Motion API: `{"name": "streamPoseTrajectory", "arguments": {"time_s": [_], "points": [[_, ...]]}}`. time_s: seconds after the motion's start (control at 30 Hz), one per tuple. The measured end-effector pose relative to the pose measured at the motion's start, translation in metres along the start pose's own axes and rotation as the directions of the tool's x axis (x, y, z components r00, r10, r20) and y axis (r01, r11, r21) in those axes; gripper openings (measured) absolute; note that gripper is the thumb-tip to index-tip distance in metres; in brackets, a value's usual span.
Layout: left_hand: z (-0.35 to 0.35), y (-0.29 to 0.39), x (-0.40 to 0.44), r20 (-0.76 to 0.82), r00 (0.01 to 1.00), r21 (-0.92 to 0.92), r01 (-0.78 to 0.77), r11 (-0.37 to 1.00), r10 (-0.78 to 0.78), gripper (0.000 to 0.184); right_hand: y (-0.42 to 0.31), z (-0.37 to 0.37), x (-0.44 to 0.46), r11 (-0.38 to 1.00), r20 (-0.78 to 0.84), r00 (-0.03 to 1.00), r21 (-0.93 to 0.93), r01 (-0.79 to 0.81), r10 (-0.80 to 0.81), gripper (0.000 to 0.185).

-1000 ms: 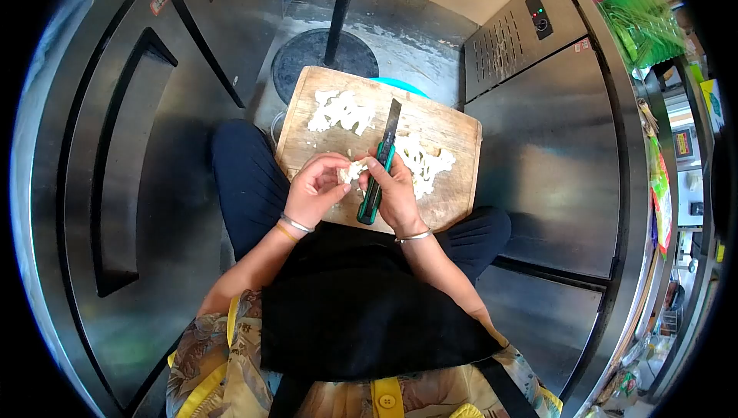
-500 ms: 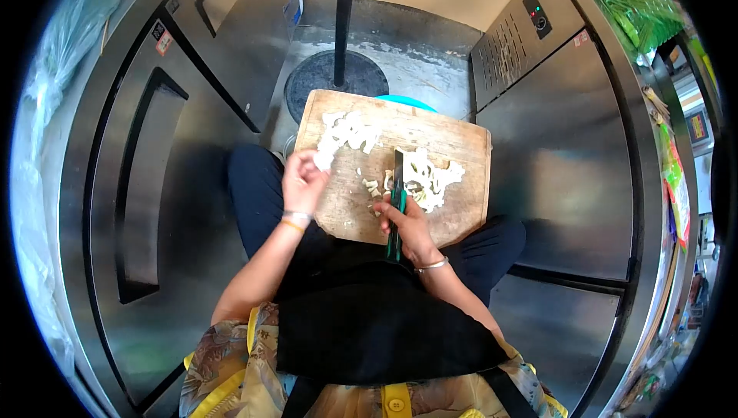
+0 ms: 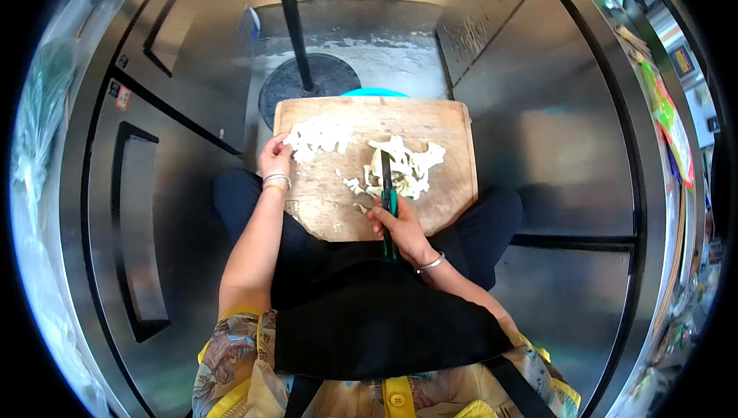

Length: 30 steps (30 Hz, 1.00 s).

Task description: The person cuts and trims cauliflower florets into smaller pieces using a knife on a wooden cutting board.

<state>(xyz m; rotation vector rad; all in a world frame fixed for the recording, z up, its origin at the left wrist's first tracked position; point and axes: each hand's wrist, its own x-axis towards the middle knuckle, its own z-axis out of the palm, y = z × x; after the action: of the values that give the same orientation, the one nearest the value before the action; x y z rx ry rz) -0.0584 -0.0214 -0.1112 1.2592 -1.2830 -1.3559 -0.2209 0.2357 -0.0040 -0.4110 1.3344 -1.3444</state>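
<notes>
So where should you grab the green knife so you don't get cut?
Hold the knife by its long handle, probably best from the near side, where the right hand grips it. The dark blade points toward the far side, over the white pieces, so the near end looks safer.

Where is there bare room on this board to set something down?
The wooden cutting board is bare beyond the right vegetable pile and between that pile and the right edge. Nearer you, below the left vegetable pile, is mostly bare too. Crowded spots: that left pile, by your left hand, and the right pile, beneath the utility knife in your right hand.
</notes>
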Motion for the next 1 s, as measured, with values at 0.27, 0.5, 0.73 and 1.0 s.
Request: {"name": "streamPoseTrajectory", "arguments": {"time_s": [0.27, 0.5, 0.73, 1.0], "points": [[0.004, 0.016, -0.005, 0.066, 0.997, 0.087, 0.034, 0.996, -0.040, 0.032, 0.004, -0.029, -0.011, 0.995, -0.087, 0.992, 0.049, 0.091, -0.087, 0.020], [0.036, 0.070, -0.061, 0.125, 0.797, 0.315, -0.597, 0.738, 0.591, 0.034, 0.024, -0.040, -0.018, 0.992, -0.093, 0.993, 0.098, 0.078, -0.069, 0.020], [0.109, 0.075, -0.072, 0.659, 0.644, 0.396, -0.737, 0.548, 0.390, 0.039, 0.032, -0.046, -0.014, 0.987, -0.111, 0.989, 0.114, 0.111, -0.098, 0.023], [0.128, 0.069, -0.056, 0.761, 0.598, 0.474, -0.777, 0.414, 0.251, 0.028, 0.037, -0.051, -0.016, 0.987, -0.145, 0.982, 0.091, 0.131, -0.117, 0.031]]}}
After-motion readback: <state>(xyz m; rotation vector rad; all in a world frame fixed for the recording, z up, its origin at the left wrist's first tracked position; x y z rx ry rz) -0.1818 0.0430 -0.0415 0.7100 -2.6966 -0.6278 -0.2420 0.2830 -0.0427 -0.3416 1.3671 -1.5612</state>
